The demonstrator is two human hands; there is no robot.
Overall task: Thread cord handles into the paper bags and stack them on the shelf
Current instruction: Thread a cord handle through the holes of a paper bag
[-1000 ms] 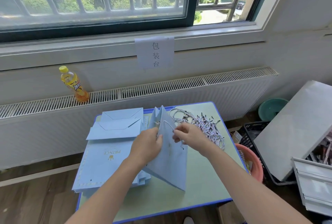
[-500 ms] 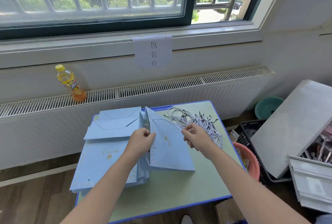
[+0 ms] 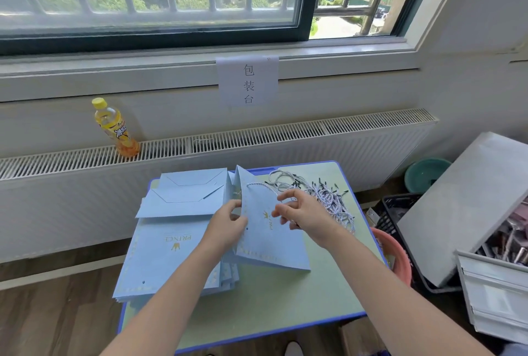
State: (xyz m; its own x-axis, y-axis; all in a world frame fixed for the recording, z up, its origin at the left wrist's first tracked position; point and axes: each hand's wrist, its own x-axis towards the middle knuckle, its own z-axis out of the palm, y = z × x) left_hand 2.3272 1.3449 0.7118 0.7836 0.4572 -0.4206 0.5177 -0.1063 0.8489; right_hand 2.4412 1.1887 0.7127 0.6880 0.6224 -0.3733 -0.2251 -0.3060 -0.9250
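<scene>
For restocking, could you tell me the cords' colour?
White-and-grey twist, black tips, on the cords; head view.

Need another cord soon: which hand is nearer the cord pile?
Right. The right hand lies at the cord pile's near edge; the left hand is across the bag.

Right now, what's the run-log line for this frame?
step: threading cord | left hand: holds paper bag | right hand: pinches cord at bag | loose cords: right | flat bags: left
</scene>
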